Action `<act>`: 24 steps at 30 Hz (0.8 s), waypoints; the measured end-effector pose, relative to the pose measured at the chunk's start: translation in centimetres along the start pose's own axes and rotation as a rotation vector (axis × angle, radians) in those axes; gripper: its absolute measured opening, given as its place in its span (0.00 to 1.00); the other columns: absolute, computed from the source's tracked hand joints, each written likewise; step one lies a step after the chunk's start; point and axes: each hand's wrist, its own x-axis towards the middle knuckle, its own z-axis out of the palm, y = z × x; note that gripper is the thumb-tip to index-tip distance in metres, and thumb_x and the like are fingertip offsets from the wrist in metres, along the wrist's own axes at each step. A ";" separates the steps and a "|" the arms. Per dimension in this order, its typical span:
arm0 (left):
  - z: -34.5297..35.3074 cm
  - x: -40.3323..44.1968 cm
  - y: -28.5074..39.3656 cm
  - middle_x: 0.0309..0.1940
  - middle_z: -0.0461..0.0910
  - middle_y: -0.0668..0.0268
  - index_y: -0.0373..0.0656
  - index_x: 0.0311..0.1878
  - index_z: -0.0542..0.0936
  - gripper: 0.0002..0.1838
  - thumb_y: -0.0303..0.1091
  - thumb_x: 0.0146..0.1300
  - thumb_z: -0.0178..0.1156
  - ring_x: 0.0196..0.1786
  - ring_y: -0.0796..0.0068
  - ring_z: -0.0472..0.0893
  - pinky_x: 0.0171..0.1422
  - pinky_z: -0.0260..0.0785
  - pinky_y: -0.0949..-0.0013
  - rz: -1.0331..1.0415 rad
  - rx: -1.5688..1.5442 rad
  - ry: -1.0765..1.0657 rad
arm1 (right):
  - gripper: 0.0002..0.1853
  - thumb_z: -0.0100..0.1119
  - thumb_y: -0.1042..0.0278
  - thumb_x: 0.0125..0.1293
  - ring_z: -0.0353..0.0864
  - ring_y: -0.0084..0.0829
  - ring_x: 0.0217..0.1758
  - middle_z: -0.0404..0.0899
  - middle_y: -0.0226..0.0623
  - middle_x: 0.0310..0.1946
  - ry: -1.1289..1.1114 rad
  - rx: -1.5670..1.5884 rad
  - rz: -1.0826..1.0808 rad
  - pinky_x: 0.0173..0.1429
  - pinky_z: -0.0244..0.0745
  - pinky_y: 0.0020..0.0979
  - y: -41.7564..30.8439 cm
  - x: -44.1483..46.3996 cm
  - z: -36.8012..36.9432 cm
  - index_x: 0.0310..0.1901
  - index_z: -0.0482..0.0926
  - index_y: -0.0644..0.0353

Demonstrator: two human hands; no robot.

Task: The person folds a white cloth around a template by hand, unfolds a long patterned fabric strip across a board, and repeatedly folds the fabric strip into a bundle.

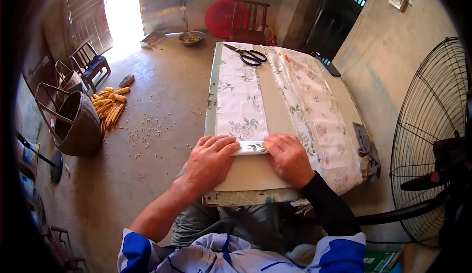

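A long white floral strip is laid lengthwise on the table, and its near end is turned over into a narrow folded band, on which a green leaf print is shown. The band is set crosswise between the two hands, its middle left uncovered and its two ends covered by fingers. The left end is gripped under the bent fingers of the left hand; the right end is gripped likewise by the right hand. Both thumbs are hidden from view. The rest of the strip is stretched out flat beyond the grip, toward the far edge, where a pair of black-handled scissors is rested across it. Nearer the body, a bare stretch of beige board is left showing.

To the right, a wider floral cloth is spread, with a crumpled grey rag placed at its side. The right forearm is covered by a black sleeve. Farther right, a wire-caged fan is seen; on the floor at left, corn cobs are heaped beside a woven basket.
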 end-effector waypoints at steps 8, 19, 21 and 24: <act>-0.2 -0.5 -1.5 0.49 0.91 0.62 0.44 0.50 0.89 0.13 0.27 0.62 0.70 0.56 0.61 0.88 0.65 0.77 0.55 0.002 -0.037 0.071 | 0.16 0.70 0.78 0.60 0.87 0.43 0.55 0.88 0.42 0.47 0.008 0.127 0.044 0.62 0.78 0.42 0.4 0.0 0.2 0.50 0.84 0.61; -0.8 -2.6 -0.9 0.41 0.91 0.60 0.42 0.52 0.88 0.17 0.27 0.59 0.75 0.44 0.58 0.87 0.53 0.80 0.58 -0.127 -0.161 0.117 | 0.19 0.70 0.81 0.62 0.84 0.48 0.47 0.84 0.46 0.43 -0.020 0.286 0.146 0.53 0.79 0.43 -1.6 -0.8 -1.2 0.55 0.82 0.63; -0.6 -2.6 -0.8 0.40 0.90 0.59 0.41 0.54 0.87 0.18 0.27 0.59 0.75 0.41 0.57 0.87 0.50 0.80 0.58 -0.174 -0.187 0.146 | 0.20 0.70 0.81 0.64 0.84 0.50 0.44 0.84 0.48 0.42 -0.001 0.312 0.242 0.50 0.80 0.43 -1.9 -0.8 -1.0 0.58 0.81 0.65; -0.4 -2.3 -0.7 0.37 0.89 0.58 0.39 0.57 0.85 0.21 0.27 0.61 0.76 0.38 0.58 0.85 0.46 0.80 0.59 -0.222 -0.192 0.179 | 0.24 0.71 0.80 0.67 0.84 0.51 0.40 0.83 0.51 0.41 0.019 0.337 0.378 0.45 0.81 0.43 -2.3 -0.5 -0.5 0.63 0.78 0.68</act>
